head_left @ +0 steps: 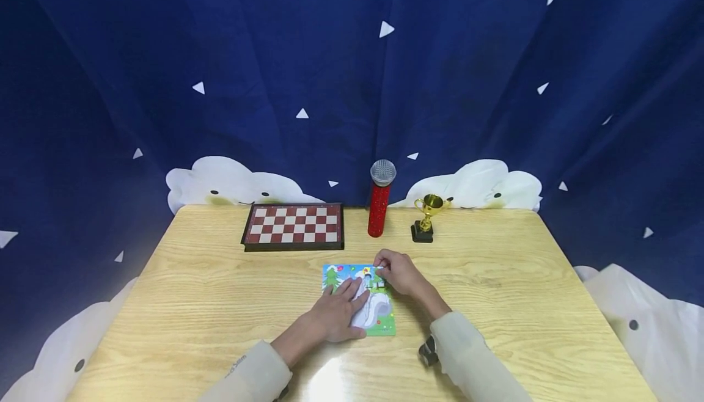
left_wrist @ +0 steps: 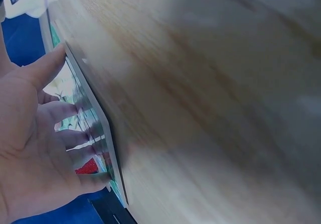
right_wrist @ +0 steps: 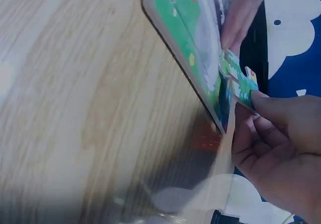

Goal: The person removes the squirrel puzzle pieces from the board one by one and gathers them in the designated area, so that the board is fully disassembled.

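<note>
A colourful jigsaw puzzle board (head_left: pixel 385 328) with trees, a grey-white shape and a green border lies on the wooden table. My left hand (head_left: pixel 334 315) rests on its left part with fingers spread, and the left wrist view shows the thumb of this hand (left_wrist: pixel 35 128) at the board's edge. Over the board's far right corner, my right hand (head_left: pixel 404 275) pinches a puzzle piece (right_wrist: pixel 242 87) between thumb and fingers. In the right wrist view this green piece is tilted up from the board, above a darker patch. The left hand covers part of the picture.
Behind the puzzle, a red and white checkered board (head_left: pixel 294 225) in a dark frame lies to the left. A red microphone (head_left: pixel 379 206) stands at the back middle, with a small gold trophy (head_left: pixel 426 219) to its right. A blue curtain (head_left: pixel 341 54) hangs behind the table (head_left: pixel 495 304).
</note>
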The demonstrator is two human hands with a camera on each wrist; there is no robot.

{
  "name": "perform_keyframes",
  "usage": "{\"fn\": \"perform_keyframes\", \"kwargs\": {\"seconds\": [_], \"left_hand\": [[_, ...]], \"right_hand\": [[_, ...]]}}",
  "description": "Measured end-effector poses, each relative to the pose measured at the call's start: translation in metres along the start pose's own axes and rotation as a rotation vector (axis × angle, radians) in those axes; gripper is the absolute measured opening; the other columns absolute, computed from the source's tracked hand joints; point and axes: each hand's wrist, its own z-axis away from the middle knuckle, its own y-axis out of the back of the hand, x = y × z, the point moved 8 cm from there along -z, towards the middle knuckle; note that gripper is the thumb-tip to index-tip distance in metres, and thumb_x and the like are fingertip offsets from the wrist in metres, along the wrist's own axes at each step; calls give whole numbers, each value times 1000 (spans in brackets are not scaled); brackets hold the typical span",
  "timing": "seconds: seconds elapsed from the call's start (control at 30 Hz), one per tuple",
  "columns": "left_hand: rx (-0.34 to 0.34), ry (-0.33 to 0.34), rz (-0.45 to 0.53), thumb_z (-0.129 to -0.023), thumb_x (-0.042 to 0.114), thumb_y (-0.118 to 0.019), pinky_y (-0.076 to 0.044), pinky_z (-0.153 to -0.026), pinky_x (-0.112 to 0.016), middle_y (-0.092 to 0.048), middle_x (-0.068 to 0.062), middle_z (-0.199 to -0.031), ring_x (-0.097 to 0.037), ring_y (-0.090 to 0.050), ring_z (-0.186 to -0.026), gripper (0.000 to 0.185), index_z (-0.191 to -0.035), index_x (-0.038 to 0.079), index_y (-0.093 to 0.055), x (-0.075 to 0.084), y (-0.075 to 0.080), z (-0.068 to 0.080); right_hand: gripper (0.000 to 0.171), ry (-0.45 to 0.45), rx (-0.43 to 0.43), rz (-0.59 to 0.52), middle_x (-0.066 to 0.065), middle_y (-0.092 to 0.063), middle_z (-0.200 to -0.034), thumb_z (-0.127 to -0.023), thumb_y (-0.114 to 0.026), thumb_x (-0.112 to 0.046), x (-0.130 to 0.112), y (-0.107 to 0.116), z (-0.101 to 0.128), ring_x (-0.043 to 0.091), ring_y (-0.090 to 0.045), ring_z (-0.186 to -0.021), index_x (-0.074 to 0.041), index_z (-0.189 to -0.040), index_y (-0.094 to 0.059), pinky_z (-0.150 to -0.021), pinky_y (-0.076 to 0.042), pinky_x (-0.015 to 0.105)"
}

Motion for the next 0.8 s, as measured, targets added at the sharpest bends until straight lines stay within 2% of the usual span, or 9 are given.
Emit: {"fn": "perform_keyframes", "kwargs": {"seconds": [0.3, 0.63, 0.8], "left_hand": [[15, -11, -14, -78, 59, -49, -20, -100, -51, -13, -9, -146, -27, -12, -132, 77, -140, 19, -25, 1, 0, 1], [36, -29, -23, -79, 60, -46, -20, -99, -52, -13, -10, -146, -28, -12, -132, 77, -140, 18, -24, 1, -2, 1], [33, -23, -25, -79, 61, -45, -20, -100, -51, -12, -9, -146, -27, -11, -132, 78, -140, 18, -24, -1, -3, 0]], "right_hand": [[8, -65, 2, -101, 1, -54, -71, -81, -59, -2, 9, 21, 14, 12, -48, -52, -9, -86, -59, -45, -41, 23], [8, -27, 52, -2, 2, -57, -75, -82, -58, -3, 30, 62, 35, 11, -49, -59, -7, -88, -58, -54, -42, 26], [8, -80, 49, -2, 4, -56, -79, -84, -57, -5, 51, 80, 47, 14, -49, -69, -7, -91, -58, -60, -42, 29]]}}
